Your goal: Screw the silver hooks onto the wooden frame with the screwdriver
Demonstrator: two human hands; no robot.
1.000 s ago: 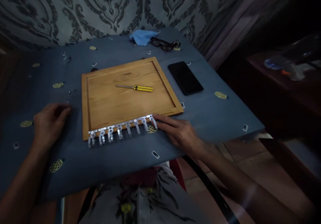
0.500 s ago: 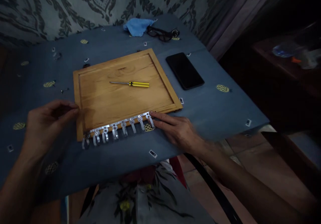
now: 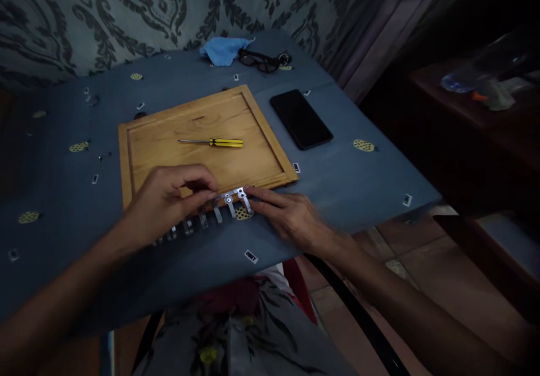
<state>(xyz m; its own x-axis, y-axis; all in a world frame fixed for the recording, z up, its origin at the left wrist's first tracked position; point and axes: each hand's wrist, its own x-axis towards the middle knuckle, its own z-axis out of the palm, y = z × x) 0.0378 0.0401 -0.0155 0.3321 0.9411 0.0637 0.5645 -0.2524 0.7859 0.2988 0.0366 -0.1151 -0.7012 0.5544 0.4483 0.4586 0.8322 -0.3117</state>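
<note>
A silver metal hook rail (image 3: 241,193) lies along the near edge of a wooden framed board (image 3: 270,145), its hooks pointing toward me. My left hand (image 3: 169,193) is over the board and rail, thumb and fingertips pinched together just above the rail; whatever is between them is too small to make out. This hand hides the rail's left part. The fingers of my right hand (image 3: 295,216) hold the rail's right end against the board's edge, the thumb out of sight. On the board rests a screwdriver (image 3: 225,143) with a yellow and black handle.
Right of the board lies a black phone (image 3: 301,118). A blue cloth (image 3: 223,51) and dark glasses (image 3: 264,61) are at the back of the table. Small screws (image 3: 104,155) lie on the blue tablecloth (image 3: 337,190) left of the board.
My left hand has moved right, from the board's left edge to above the rail near its right part. My right hand stays at the rail's right end.
</note>
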